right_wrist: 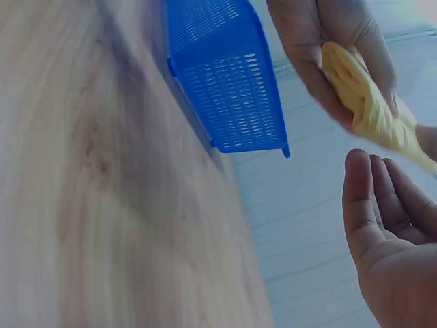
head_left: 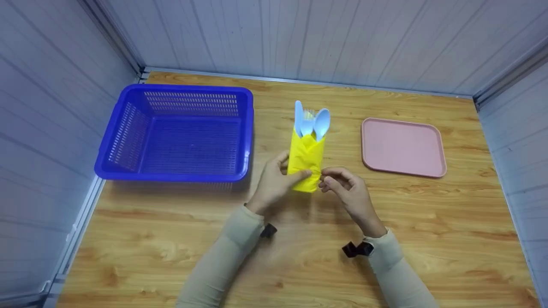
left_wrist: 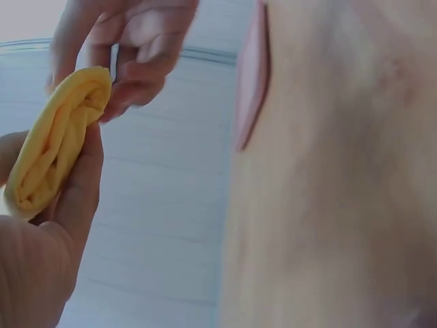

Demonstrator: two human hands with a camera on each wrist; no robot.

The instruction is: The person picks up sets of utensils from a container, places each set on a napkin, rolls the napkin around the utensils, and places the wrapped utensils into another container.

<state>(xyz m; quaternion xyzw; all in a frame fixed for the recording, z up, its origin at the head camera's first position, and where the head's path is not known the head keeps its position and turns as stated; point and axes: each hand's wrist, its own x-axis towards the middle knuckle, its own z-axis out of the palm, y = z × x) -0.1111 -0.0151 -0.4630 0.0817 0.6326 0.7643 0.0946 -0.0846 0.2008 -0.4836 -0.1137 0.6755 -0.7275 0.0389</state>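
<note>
A yellow napkin pouch [head_left: 306, 160] stands above the table with light blue plastic cutlery in its top: a knife [head_left: 299, 117], a fork [head_left: 307, 125] and a spoon [head_left: 322, 123]. My left hand [head_left: 276, 182] grips the pouch low down, the thumb across its front and the fingers behind. In the left wrist view the folded lower end of the napkin [left_wrist: 58, 140] shows its layers. At the pouch's right edge is my right hand [head_left: 349, 194], its fingers loosely bent and fingertips by the napkin; the right wrist view shows its thumb side apart from the cloth.
A blue perforated plastic basket [head_left: 192, 176] stands on the wooden table [head_left: 299, 265] at the left. At the right lies a pink rectangular tray [head_left: 404, 147]. Pale panelled walls [head_left: 299, 38] enclose the table at the back and sides.
</note>
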